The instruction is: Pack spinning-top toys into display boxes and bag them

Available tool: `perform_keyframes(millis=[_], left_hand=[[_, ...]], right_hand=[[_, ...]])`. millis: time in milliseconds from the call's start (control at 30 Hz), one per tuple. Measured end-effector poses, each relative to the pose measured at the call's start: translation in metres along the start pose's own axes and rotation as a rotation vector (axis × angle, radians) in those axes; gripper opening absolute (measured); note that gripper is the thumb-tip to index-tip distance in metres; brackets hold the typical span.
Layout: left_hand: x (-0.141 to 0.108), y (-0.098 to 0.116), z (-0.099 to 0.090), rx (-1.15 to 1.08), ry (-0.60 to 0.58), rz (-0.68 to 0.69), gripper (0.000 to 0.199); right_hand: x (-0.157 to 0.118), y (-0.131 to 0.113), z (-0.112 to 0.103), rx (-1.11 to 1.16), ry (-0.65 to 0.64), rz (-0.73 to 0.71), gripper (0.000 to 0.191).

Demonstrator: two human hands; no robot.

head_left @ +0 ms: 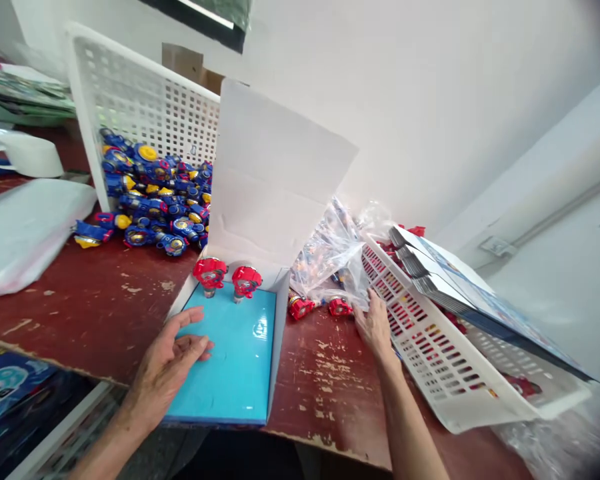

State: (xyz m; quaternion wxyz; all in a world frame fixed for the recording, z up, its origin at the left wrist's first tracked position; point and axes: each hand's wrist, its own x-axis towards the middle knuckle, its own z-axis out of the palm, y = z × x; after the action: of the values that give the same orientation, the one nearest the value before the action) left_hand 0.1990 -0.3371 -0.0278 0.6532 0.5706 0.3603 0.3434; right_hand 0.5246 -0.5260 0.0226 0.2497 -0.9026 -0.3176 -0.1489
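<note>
An open white box (pixel 280 347) stands before me with its lid raised and a flat light-blue insert (pixel 230 357) inside. Two red toy pieces (pixel 211 274) stand at the insert's back edge, side by side. My left hand (pixel 177 353) hovers over the insert's left side, fingers apart and holding nothing. To the right of the box, my right hand (pixel 376 327) reaches to the edge of a clear plastic bag (pixel 337 250), fingers stretched forward. Its thumb is close to a red toy piece (pixel 339 307); whether they touch I cannot tell. Another red piece (pixel 301 307) lies nearer the box.
A tipped white basket (pixel 145 87) spills blue and yellow toys (pixel 155 193) at the back left. Right of my right hand, another white basket (pixel 430 360) holds red pieces, with stacked printed boxes (pixel 460 287) across it. A white mug (pixel 30 155) and a plastic-wrapped pack (pixel 30 227) sit left.
</note>
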Motion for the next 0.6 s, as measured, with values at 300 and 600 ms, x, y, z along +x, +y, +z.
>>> perform_keyframes(millis=[300,600], left_hand=[[-0.001,0.005,0.0,0.171,-0.037,-0.049,0.074],[-0.013,0.007,0.035,0.507,-0.065,0.36,0.041]], right_hand=[[-0.037,0.089,0.001,0.042,-0.088,0.229,0.034],[-0.045,-0.038,-0.022,0.919,0.005,-0.005,0.069]])
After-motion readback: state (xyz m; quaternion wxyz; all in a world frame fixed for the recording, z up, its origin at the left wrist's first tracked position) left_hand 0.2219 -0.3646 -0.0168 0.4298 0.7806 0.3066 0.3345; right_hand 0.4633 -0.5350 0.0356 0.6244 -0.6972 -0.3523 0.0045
